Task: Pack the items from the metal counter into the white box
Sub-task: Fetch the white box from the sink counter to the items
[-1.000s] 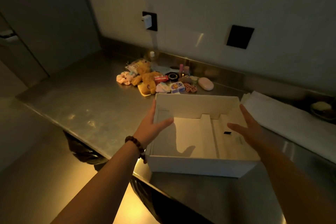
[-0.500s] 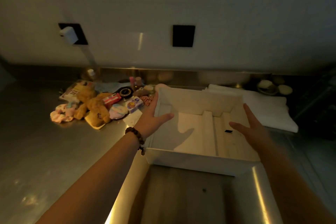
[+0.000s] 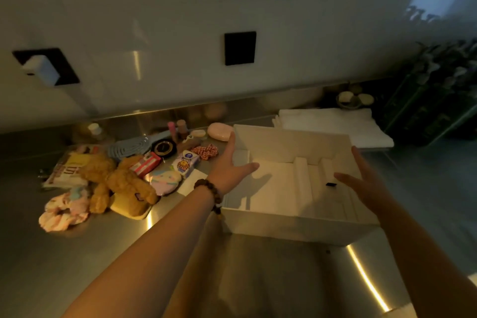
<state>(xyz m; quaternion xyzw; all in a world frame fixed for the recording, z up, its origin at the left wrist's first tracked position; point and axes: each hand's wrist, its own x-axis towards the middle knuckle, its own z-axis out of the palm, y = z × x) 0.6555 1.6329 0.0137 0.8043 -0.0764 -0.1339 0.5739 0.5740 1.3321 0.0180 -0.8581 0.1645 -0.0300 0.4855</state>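
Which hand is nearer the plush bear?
Left. The left hand is at the white box's left wall, with the plush bear just beyond its wrist; the right hand is at the box's far side.

A square black wall plate (image 3: 240, 48) sits on the pale wall. To its left, a second black plate (image 3: 64, 67) carries a white plug adapter (image 3: 41, 74). Below and right of the square plate lies a folded white towel (image 3: 333, 125), with dark green foliage (image 3: 436, 93) beyond it.
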